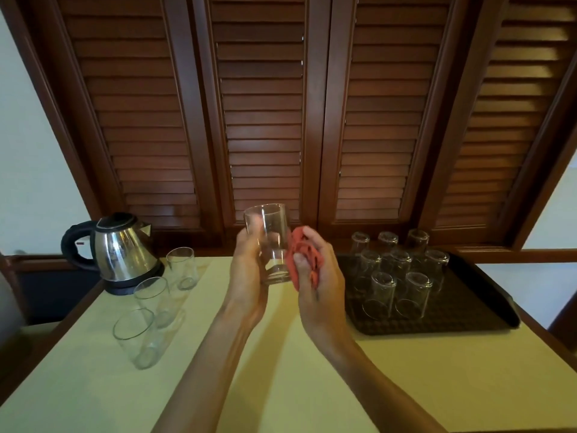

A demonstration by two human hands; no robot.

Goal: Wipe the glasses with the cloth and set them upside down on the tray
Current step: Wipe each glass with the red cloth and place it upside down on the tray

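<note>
Holding a clear glass (pixel 271 243) upright above the table (pixel 281 370), mouth up, between both hands.

Left hand (pixel 248 273) wraps its side; right hand (pixel 315 276) clutches a bunched red cloth (pixel 302 254) against it. Three upright glasses (pixel 137 335) stand left, eight upturned glasses (pixel 396 270) fill the dark tray (pixel 468 307) right, a steel kettle (pixel 120 251) behind.

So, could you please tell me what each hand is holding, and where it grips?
The left hand grips a glass round its side, mouth up. The right hand holds a bunched red cloth against the glass's side.
</note>
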